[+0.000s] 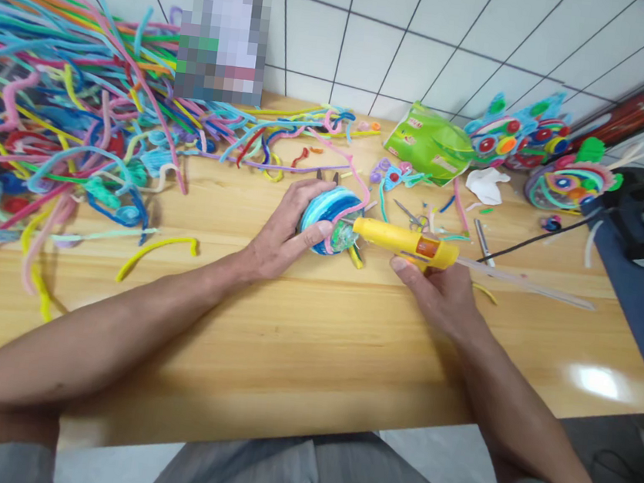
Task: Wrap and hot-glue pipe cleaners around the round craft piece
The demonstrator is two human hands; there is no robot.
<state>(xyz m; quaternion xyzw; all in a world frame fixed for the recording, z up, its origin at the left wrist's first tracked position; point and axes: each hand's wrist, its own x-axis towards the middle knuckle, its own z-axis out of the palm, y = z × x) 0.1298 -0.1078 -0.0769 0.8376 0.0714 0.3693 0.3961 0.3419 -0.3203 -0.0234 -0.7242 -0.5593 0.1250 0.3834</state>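
My left hand point(282, 233) grips a round piece wound with blue and white pipe cleaners point(326, 207), its clear side turned to the right. A pink pipe cleaner point(360, 170) runs from that piece, with my left thumb near its lower end. In my right hand point(447, 291) is a yellow hot glue gun point(403, 241), and a long clear glue stick point(532, 284) sticks out behind it. The gun's nozzle points left and lies close to the pink strand; I cannot tell whether they touch. Most of my right fingers are hidden behind the gun's handle.
Colourful pipe cleaners point(81, 113) pile up at the left. Behind stands a green packet point(429, 145), with decorated mask-like crafts point(566, 184) at the right. Scissors point(415, 217), a white tissue point(486, 185) and a silver pen-like tool point(483, 240) lie near the gun. A black cord point(537, 236) crosses the right side.
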